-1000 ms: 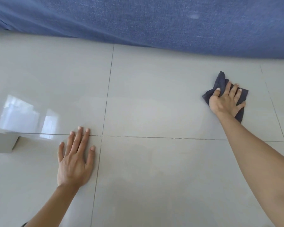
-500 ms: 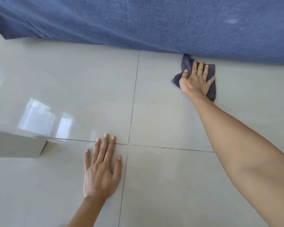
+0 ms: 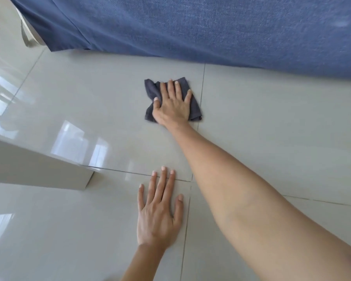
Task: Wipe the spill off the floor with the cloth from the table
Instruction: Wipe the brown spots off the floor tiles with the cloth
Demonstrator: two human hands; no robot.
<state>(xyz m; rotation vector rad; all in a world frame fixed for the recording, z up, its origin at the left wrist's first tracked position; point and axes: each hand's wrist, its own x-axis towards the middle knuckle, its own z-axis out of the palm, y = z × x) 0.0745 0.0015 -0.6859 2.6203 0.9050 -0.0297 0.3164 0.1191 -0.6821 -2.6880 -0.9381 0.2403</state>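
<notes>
- Head view, looking down at a glossy pale grey tiled floor (image 3: 89, 230) with thin grout lines running across it.
- Count of stuff: two bare hands, one cloth, one big blue fabric thing, one pale block on the left. That's pretty much it.
- The small dark grey crumpled cloth (image 3: 152, 92) is flat on the floor up in the middle of the shot, just left of a grout line and near the edge of the blue fabric, not touching it.
- Right hand (image 3: 173, 104) is pressed palm-down on top of that cloth, fingers spread out flat, thumb on the left part of it. So not really pinching it, more pinning it to the tile.
- Left hand (image 3: 159, 209) is flat on the bare floor closer to the camera, fingers stretched out, holding nothing. Fingertips sit right on a grout line.
- The two hands are well apart, and the right forearm crosses just to the right of the left hand.
- The blue woven fabric (image 3: 211, 27) fills the whole top of the shot and is cut off by the frame, so can't say what it covers.
- The off-white boxy block (image 3: 34, 169) on the left is cut off too.
- Can't make out any spill: window glare on the tiles makes wet and dry look the same.
</notes>
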